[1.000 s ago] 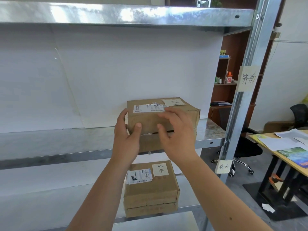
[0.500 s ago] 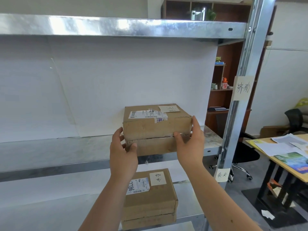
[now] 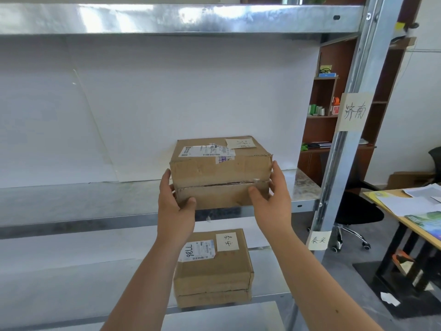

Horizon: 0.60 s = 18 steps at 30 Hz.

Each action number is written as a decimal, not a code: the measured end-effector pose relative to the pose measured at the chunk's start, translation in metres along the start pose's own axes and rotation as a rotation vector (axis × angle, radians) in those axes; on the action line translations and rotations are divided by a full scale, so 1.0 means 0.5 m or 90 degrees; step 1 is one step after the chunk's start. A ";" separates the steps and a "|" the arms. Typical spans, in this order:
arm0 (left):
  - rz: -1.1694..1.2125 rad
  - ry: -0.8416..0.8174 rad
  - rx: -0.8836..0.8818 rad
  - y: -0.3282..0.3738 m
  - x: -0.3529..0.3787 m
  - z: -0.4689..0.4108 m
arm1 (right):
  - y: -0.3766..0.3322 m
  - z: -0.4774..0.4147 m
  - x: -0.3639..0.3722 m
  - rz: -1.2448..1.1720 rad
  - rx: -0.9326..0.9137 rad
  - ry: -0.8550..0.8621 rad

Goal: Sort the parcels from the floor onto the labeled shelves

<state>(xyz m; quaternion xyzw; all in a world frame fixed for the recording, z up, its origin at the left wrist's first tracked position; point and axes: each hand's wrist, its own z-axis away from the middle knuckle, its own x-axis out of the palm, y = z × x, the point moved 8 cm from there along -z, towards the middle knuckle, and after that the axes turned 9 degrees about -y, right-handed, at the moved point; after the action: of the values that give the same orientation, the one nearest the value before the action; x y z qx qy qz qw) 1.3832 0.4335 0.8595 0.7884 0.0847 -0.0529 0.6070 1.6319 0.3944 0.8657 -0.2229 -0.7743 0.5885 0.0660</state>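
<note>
A brown cardboard parcel (image 3: 220, 172) with a white shipping label and a handwritten note on top rests on the middle metal shelf (image 3: 83, 204), close to the white back wall. My left hand (image 3: 175, 204) grips its lower left corner, and my right hand (image 3: 272, 199) holds its right side, thumb on the front face. A second cardboard parcel (image 3: 214, 271) with its own label and note sits on the shelf below. Handwritten paper labels (image 3: 354, 112) are taped on the right upright, one beside each shelf.
The shelf's steel upright (image 3: 343, 149) stands at the right. Beyond it are a brown bookcase (image 3: 324, 96), a black office chair (image 3: 355, 211) and a desk (image 3: 410, 211) with papers. The upper shelf edge (image 3: 181, 17) runs overhead.
My right hand has moved from the parcel's front face to its right side, my left stays at the left corner, and the parcel has slid further back on the shelf.
</note>
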 end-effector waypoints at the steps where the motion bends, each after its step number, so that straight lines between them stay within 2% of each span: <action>1: 0.010 0.001 0.007 0.007 0.002 0.007 | -0.004 0.002 -0.002 -0.025 -0.002 -0.005; 9: 0.003 0.092 0.021 0.029 0.018 0.100 | -0.017 0.043 -0.026 -0.097 -0.028 0.025; 18: -0.043 0.080 0.039 0.062 0.039 0.183 | -0.054 0.134 -0.007 -0.028 -0.102 -0.015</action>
<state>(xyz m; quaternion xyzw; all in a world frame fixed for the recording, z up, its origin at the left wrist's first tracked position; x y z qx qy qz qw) 1.4102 0.3387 0.8615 0.8052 0.1475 -0.0267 0.5737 1.6033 0.3282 0.8718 -0.2032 -0.8245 0.5256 0.0516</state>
